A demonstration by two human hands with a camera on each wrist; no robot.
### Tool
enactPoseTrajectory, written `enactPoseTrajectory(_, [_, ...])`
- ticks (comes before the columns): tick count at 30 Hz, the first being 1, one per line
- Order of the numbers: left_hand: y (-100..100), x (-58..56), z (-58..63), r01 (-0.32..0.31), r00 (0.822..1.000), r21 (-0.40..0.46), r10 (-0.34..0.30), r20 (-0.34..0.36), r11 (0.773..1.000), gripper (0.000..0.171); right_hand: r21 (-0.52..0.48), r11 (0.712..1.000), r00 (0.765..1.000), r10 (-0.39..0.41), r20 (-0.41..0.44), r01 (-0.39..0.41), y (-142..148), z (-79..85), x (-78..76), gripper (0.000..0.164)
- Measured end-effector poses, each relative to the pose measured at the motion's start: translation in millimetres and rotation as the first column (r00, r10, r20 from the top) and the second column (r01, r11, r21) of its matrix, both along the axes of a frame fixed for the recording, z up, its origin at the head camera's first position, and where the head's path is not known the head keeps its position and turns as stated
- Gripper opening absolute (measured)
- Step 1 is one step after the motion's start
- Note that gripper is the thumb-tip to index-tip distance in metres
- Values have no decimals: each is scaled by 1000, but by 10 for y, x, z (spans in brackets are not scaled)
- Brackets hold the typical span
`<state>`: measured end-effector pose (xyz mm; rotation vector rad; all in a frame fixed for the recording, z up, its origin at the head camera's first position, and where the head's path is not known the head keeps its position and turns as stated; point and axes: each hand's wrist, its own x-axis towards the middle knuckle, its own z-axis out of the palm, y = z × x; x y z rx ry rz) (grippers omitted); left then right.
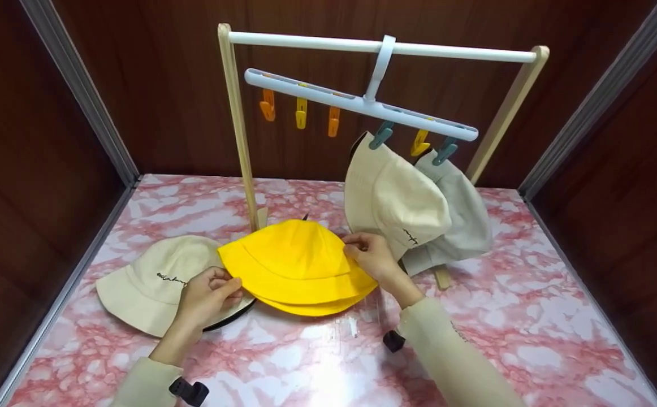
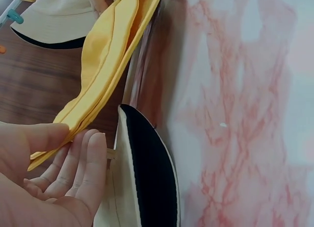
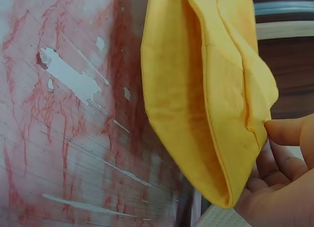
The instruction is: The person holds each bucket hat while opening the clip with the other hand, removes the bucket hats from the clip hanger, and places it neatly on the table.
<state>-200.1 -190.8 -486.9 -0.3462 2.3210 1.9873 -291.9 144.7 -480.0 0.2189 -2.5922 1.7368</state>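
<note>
A yellow bucket hat (image 1: 300, 254) is held up between both hands over the pink marbled table, its brim folded together. My left hand (image 1: 207, 297) pinches the brim's left end between thumb and fingers, as the left wrist view also shows. At the right end my right hand (image 1: 375, 261) pinches the brim (image 3: 230, 153) the same way. Behind the left hand a cream bucket hat (image 1: 161, 277) with dark script and a black lining lies on the table. Close beyond the right hand hangs another cream hat (image 1: 399, 195), clipped by its brim.
A wooden rack with a white bar (image 1: 311, 40) carries a pale blue clip hanger (image 1: 357, 103), tilted down to the right. Orange and yellow clips (image 1: 301, 113) dangle at its left. A greyish hat (image 1: 464, 209) hangs at the far right. Dark wood panels (image 1: 51, 113) enclose the table.
</note>
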Motion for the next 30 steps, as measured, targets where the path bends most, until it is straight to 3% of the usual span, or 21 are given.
enactPoseTrajectory(15, [-15,17,-109,-2,1000,-11,3,30,1000,21,64,997,999,31,12,-32,-91,-81,-43,20])
enactPoseTrajectory(30, [-25,10,-192,24,1000,-108,-22,18,994,17,117,992,999,47,-23,-44,-108,-136,-51,24])
